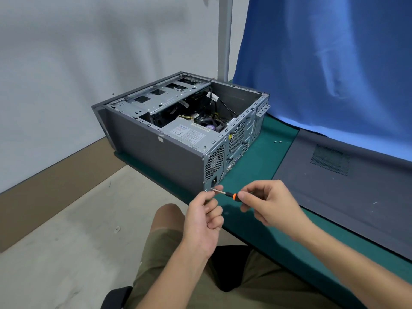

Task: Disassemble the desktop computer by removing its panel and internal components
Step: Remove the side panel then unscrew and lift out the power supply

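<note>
The grey desktop computer case [156, 157] lies on its side on the green table [252, 170], its top open, showing the power supply [189, 133], drive cage [160, 97] and cables. The removed side panel [347, 188] lies flat to the right. My right hand [269, 206] grips the black-and-orange handle of a screwdriver [229, 194], whose tip meets the lower rear corner of the case near the power socket. My left hand [207, 215] pinches the screwdriver's shaft close to the tip, its other fingers curled.
Two small screws [277, 141] lie on the green mat beyond the case. A blue cloth [334, 63] hangs behind the table. A grey pole [225, 36] stands at the back. My knees and a black chair edge [116, 297] are below the table's front edge.
</note>
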